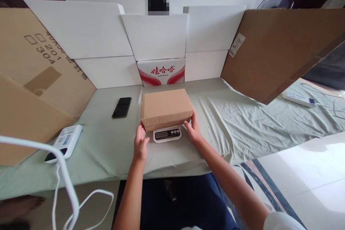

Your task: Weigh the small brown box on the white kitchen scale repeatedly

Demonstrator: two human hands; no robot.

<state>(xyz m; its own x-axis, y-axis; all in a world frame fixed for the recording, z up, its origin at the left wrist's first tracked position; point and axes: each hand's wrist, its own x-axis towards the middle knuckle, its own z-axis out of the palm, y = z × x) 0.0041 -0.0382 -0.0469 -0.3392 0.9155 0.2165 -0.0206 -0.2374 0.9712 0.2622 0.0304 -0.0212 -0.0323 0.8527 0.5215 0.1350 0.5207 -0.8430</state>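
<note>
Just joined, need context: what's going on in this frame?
A person is handling a brown cardboard box that sits on a small digital scale on a cloth-covered table. The left hand is at the box's near left corner, the right hand at its near right corner. A black phone lies left of the box, with white cartons stacked behind it.

A single camera sits on the person's head, looking forward and steeply down along both forearms, which enter from the bottom centre of the frame. It is close to the bench, whose near edge crosses the lower third. The far end, in the upper half, is closed by white cartons. Wide-angle bending curves the brown cardboard sheets at both sides.
</note>
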